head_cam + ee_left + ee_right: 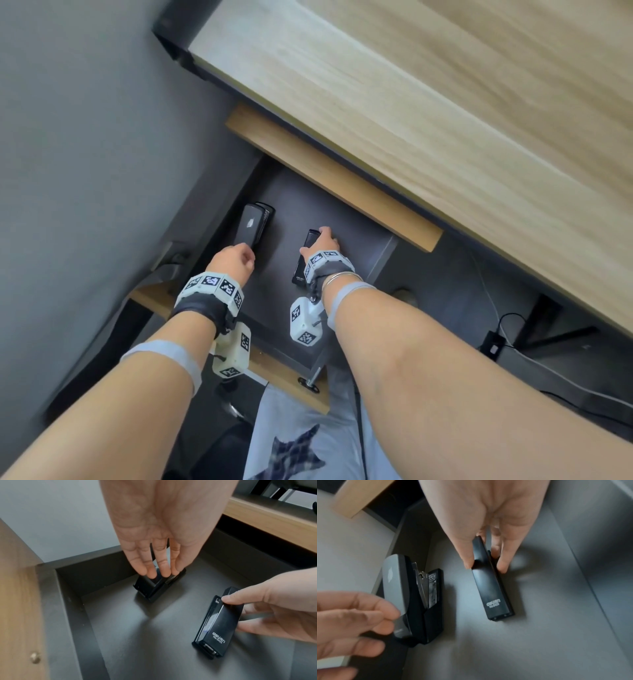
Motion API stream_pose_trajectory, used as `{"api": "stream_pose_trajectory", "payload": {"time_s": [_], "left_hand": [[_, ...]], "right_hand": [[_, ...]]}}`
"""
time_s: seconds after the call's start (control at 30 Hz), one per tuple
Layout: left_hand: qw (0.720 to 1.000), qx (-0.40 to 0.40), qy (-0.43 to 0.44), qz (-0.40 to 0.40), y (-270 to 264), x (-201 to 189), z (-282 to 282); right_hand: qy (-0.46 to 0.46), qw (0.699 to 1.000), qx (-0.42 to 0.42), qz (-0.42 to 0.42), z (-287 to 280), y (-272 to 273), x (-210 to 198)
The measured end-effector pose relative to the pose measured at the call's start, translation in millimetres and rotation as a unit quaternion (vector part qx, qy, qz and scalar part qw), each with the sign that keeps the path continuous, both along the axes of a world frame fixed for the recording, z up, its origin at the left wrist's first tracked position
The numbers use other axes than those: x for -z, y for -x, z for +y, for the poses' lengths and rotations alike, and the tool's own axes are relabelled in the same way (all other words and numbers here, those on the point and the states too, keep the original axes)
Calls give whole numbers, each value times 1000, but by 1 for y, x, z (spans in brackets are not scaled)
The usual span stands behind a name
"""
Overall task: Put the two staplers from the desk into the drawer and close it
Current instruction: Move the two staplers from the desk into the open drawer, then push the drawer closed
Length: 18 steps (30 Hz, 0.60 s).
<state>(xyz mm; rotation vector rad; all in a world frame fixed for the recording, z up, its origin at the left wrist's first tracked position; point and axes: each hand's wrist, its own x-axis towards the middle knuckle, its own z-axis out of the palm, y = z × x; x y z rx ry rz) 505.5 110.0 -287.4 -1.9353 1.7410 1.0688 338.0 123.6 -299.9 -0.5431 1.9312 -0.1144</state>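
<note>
The big wooden desk [428, 113] sits up top, and the dark drawer [383, 260] is pulled out below it; both staplers are already down inside, so I think this is the putting-down step, almost done; next the hands need to let go, come out, and push the drawer front [284, 373] in until it shuts; fingers must be out of the way first, or they could get pinched.

The grey-topped stapler [397, 588] sits on the drawer floor near the left wall; the left hand [233, 262] is right at its near end; in the left wrist view the fingers [161, 563] point down and their tips touch the stapler's top; they look fairly straight, so the hand seems to be letting go, not squeezing.

The slim black stapler [217, 623] lies flat on the drawer floor, well apart from the other one, to its right; the right hand [488, 524] is over its far end; the thumb is on one side and the fingers on the other, so this hand is pinching it.
</note>
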Motion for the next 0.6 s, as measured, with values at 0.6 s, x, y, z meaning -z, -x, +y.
{"api": "stream_pose_trajectory", "payload": {"time_s": [0.6], "left_hand": [[991,-87,-55,-87,-6,-96,61]], "right_hand": [[217,948,-218,85,5,82,-172]]}}
